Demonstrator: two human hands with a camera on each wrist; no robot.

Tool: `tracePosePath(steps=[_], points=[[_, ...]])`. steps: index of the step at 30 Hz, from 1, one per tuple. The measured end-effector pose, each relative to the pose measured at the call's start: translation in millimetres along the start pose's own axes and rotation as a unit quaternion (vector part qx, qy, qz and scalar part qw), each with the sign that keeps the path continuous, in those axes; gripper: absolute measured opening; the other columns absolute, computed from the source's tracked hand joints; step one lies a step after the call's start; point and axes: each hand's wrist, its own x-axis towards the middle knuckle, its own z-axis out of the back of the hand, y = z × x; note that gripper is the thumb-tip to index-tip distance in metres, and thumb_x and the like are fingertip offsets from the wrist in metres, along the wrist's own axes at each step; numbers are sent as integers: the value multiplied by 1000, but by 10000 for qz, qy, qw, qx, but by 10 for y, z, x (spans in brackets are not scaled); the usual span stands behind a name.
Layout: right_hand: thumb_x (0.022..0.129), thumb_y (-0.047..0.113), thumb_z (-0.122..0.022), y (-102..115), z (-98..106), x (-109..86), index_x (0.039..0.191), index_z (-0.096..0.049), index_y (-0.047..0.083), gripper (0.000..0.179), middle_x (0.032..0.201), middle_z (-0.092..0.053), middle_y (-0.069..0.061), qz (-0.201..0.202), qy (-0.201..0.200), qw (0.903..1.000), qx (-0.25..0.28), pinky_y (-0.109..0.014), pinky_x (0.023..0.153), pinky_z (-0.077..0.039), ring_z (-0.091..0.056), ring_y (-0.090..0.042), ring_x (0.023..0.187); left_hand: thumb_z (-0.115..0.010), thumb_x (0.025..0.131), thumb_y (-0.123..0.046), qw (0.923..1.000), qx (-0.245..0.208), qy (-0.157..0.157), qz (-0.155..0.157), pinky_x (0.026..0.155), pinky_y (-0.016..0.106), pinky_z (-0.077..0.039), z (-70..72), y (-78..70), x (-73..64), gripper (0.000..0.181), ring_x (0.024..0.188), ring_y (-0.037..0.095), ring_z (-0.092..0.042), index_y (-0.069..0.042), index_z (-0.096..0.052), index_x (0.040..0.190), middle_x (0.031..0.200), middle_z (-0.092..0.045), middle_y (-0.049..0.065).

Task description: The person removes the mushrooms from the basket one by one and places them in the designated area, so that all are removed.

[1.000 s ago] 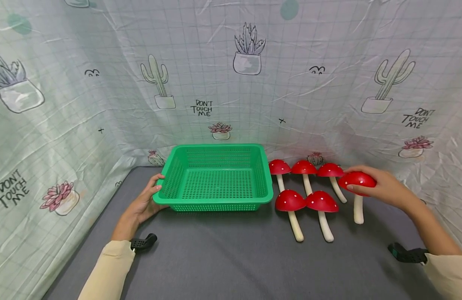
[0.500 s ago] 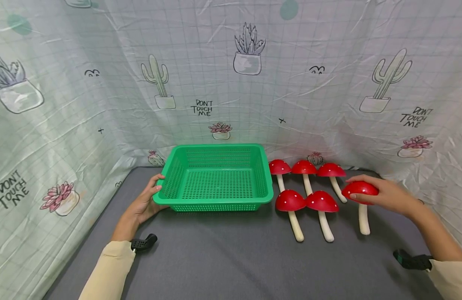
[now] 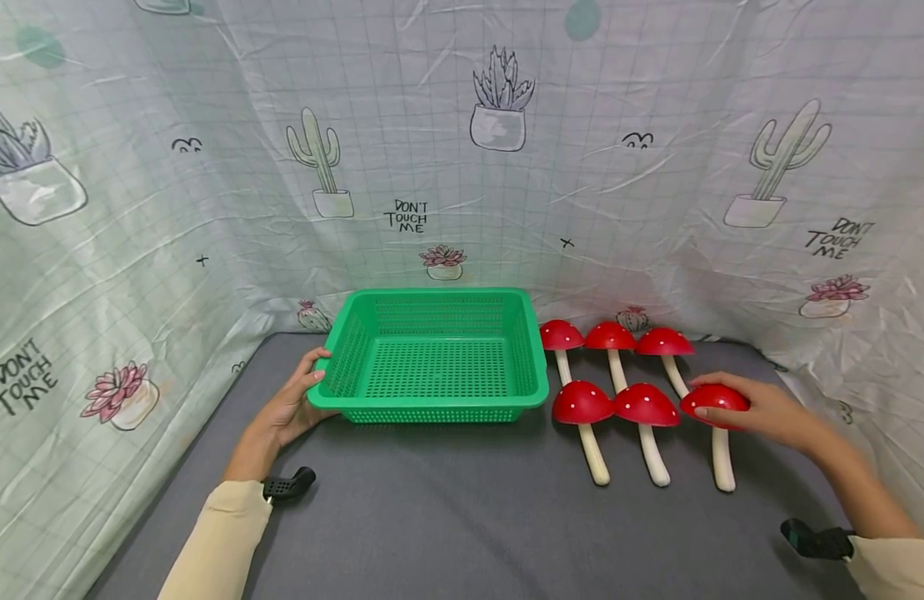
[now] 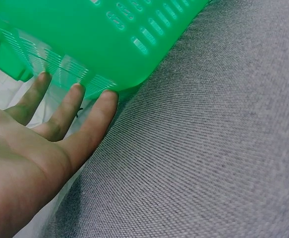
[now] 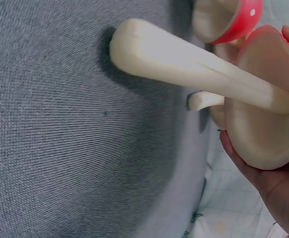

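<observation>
At the left side of the green plastic basket [image 3: 432, 404], my left hand [image 3: 285, 408] holds the rim from outside. In the left wrist view, three of its fingertips [image 4: 108, 94] touch the basket's outer wall [image 4: 119, 59] below the rim. My right hand [image 3: 765, 408] grips the red, white-dotted cap of a toy mushroom [image 3: 721, 454], thumb on one side and fingers on the other. Its cream stem points toward me, close over the cloth. In the right wrist view the cap's pale underside and the stem [image 5: 199, 64] show, the stem casting a shadow.
Several more toy mushrooms stand between the basket and my right hand in two rows, the back one including a mushroom [image 3: 664, 342] and the front one another mushroom [image 3: 646, 406]. Grey cloth [image 3: 462, 517] covers the table. A printed curtain [image 3: 402, 150] hangs behind and at the sides.
The right hand has brought its mushroom toward me and lower, to the right end of the front row. The left hand and the basket have kept their places.
</observation>
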Motion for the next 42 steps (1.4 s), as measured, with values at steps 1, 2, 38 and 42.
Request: tracePosePath(steps=[1, 2, 38, 42], points=[[92, 42, -72, -15, -16, 5, 134, -60, 16, 51, 120, -62, -14, -18, -10, 10000, 13, -39, 68, -50, -56, -32, 104, -35, 111, -17, 10000, -5, 3, 1, 92, 49, -49, 1, 3, -1, 28, 104, 20, -61, -36, -43, 129, 126, -47, 5], [92, 42, -72, -28, -28, 10, 134, -60, 16, 51, 120, -62, -14, -33, -15, 10000, 16, -39, 68, -50, -56, -32, 104, -35, 111, -17, 10000, -12, 5, 7, 92, 49, -49, 2, 4, -1, 28, 104, 20, -61, -36, -43, 130, 126, -48, 5], [92, 32, -73, -183, -196, -28, 133, -47, -7, 62, 123, -54, -29, -197, -508, 9985, 50, -36, 72, -50, -55, -39, 102, -37, 110, -18, 10000, 34, 18, -1, 91, 49, -49, -1, -12, 24, 26, 106, 22, -59, -35, -42, 128, 127, -46, 6], [92, 36, -73, -154, -229, -19, 137, -49, -4, 64, 128, -53, -29, -231, -460, 9986, 76, -37, 74, -51, -55, -43, 108, -37, 110, -18, 10000, 35, 38, 11, 90, 49, -49, -1, -9, 30, 26, 105, 23, -59, -36, -42, 128, 126, -46, 7]])
